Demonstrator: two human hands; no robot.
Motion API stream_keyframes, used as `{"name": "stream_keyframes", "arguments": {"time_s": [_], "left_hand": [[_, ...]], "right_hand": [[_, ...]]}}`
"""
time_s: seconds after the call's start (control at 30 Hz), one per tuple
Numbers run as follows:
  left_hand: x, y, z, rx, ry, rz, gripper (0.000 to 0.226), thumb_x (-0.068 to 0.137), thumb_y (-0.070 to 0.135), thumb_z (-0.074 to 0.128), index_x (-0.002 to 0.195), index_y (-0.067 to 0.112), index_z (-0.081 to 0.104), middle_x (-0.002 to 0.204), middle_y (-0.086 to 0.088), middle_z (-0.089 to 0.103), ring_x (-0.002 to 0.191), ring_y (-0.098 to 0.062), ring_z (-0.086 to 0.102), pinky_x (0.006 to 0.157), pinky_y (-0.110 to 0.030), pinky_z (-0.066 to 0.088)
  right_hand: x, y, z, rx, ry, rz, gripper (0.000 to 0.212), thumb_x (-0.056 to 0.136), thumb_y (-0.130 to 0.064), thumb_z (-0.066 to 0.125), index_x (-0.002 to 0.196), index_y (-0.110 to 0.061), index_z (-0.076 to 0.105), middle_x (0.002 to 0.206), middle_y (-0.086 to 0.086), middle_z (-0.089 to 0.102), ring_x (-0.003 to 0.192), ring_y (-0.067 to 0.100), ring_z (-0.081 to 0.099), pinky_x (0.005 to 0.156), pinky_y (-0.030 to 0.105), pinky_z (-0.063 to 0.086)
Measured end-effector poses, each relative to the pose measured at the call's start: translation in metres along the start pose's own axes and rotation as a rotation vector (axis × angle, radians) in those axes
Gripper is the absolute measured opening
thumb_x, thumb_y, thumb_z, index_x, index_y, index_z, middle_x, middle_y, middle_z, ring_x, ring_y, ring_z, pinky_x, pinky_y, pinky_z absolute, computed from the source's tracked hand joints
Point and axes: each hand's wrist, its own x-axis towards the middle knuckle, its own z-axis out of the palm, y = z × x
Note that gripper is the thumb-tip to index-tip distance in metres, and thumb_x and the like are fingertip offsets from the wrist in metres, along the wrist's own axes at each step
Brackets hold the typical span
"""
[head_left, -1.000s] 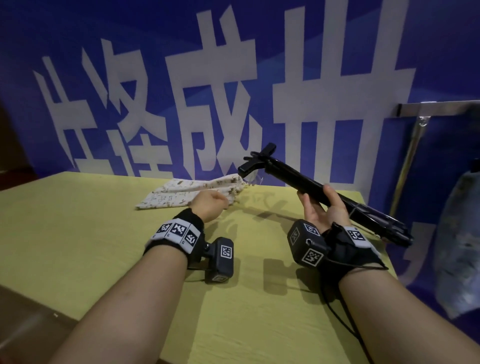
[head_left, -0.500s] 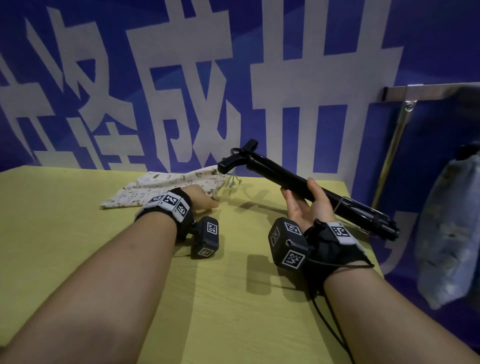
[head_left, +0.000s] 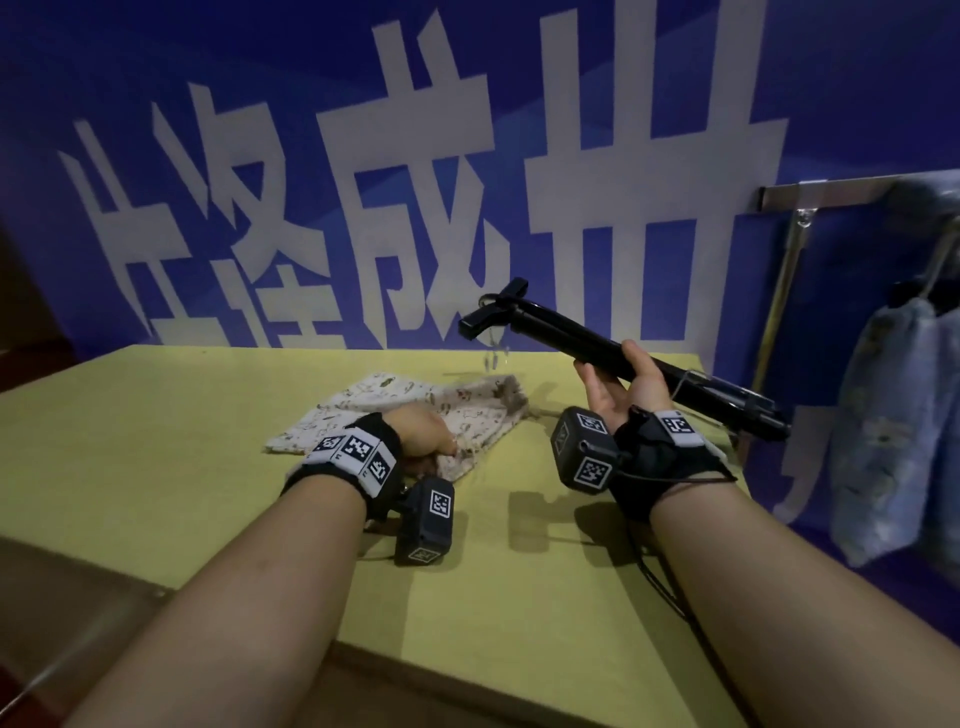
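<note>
A long black folded stick with a T-shaped end (head_left: 587, 343) slants above the yellow table (head_left: 156, 441), T-end up and to the left. My right hand (head_left: 628, 387) grips it near its middle, palm toward me. A small cream printed cloth bag (head_left: 395, 405) lies flat on the table. My left hand (head_left: 423, 436) rests on the bag's near edge with fingers curled into the fabric; the fingertips are hidden. Both wrists carry black bands with coded marker blocks.
A blue wall with large white characters (head_left: 415, 208) stands just behind the table. At the right, a metal rail (head_left: 857, 192) holds hanging pale patterned bags (head_left: 893, 426). The table's near edge runs across the lower middle, with a dark floor to the left.
My left hand has drawn back toward me onto the bag's near edge and closed on the fabric. The right hand still holds the stick at much the same tilt.
</note>
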Motion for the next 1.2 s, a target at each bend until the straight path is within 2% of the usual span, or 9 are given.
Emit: {"name": "stream_keyframes", "arguments": {"time_s": [0.13,0.27,0.3,0.33,0.4,0.63,0.77,0.93,1.2], "left_hand": [[-0.027,0.014,0.003,-0.087,-0.112,0.01,0.024,0.095,0.03,0.062,0.089,0.008,0.068,0.073,-0.005,0.07,0.064,-0.02,0.062,0.065,-0.029,0.05],[-0.045,0.04,0.007,0.124,0.092,0.141,0.039,0.089,0.049,0.065,0.091,0.01,0.066,0.09,-0.011,0.062,0.075,-0.023,0.058,0.063,-0.027,0.044],[-0.047,0.049,0.011,0.133,0.098,0.157,0.043,0.088,0.047,0.066,0.099,0.006,0.068,0.09,-0.003,0.045,0.084,-0.027,0.063,0.069,-0.029,0.048],[-0.046,0.053,0.015,0.141,0.075,0.154,0.051,0.089,0.045,0.066,0.117,0.001,0.065,0.137,-0.007,0.049,0.101,-0.031,0.064,0.081,-0.031,0.049],[-0.04,0.056,0.022,0.244,0.012,0.103,0.067,0.089,0.047,0.066,0.135,0.001,0.051,0.14,-0.014,0.054,0.12,-0.031,0.056,0.088,-0.028,0.043],[-0.025,0.057,0.031,0.127,0.174,0.051,0.022,0.094,0.012,0.056,0.072,0.01,0.052,0.076,-0.006,0.055,0.081,-0.024,0.056,0.072,-0.032,0.049],[-0.029,0.051,0.015,-0.252,0.253,0.086,0.021,0.096,0.005,0.046,0.078,0.015,0.047,0.08,-0.012,0.057,0.071,-0.029,0.06,0.075,-0.041,0.059],[-0.051,0.049,-0.004,-0.57,0.187,0.14,0.025,0.099,-0.002,0.037,0.089,0.014,0.054,0.082,-0.009,0.054,0.063,-0.02,0.055,0.046,-0.023,0.053],[-0.047,0.038,-0.012,-0.696,0.295,0.179,0.008,0.093,0.007,0.061,0.099,0.003,0.065,0.088,-0.011,0.06,0.074,-0.022,0.059,0.07,-0.034,0.055]], "right_hand": [[-0.026,-0.009,0.004,-0.006,-0.035,-0.011,0.025,0.087,-0.012,0.067,0.107,-0.002,0.056,0.119,0.028,0.06,0.112,0.039,0.059,0.089,0.041,0.055],[-0.049,-0.026,0.0,-0.015,-0.052,-0.038,0.028,0.085,-0.012,0.069,0.109,-0.004,0.056,0.114,0.028,0.063,0.105,0.04,0.063,0.077,0.041,0.058],[-0.054,-0.031,-0.001,-0.022,-0.06,-0.046,0.028,0.085,-0.012,0.069,0.109,-0.004,0.056,0.114,0.028,0.063,0.105,0.04,0.063,0.075,0.041,0.059],[-0.058,-0.034,-0.003,-0.028,-0.064,-0.048,0.028,0.085,-0.012,0.069,0.108,-0.004,0.056,0.114,0.028,0.063,0.105,0.04,0.063,0.074,0.04,0.059],[-0.066,-0.042,-0.006,-0.035,-0.065,-0.053,0.029,0.086,-0.013,0.068,0.11,-0.004,0.055,0.115,0.027,0.063,0.105,0.039,0.063,0.072,0.038,0.06],[-0.082,-0.069,-0.012,-0.027,-0.078,-0.08,0.025,0.087,-0.012,0.066,0.108,-0.005,0.054,0.114,0.027,0.062,0.104,0.04,0.063,0.089,0.043,0.054],[-0.085,-0.067,-0.006,-0.016,-0.095,-0.084,0.031,0.085,-0.013,0.069,0.112,-0.007,0.054,0.112,0.028,0.063,0.101,0.04,0.066,0.084,0.043,0.056],[-0.09,-0.058,0.005,0.005,-0.127,-0.079,0.042,0.085,-0.015,0.069,0.123,-0.007,0.054,0.111,0.029,0.062,0.099,0.04,0.066,0.082,0.043,0.057],[-0.095,-0.058,0.003,-0.006,-0.1,-0.102,0.044,0.084,-0.021,0.069,0.123,-0.009,0.052,0.114,0.025,0.063,0.099,0.038,0.067,0.083,0.038,0.057]]}}
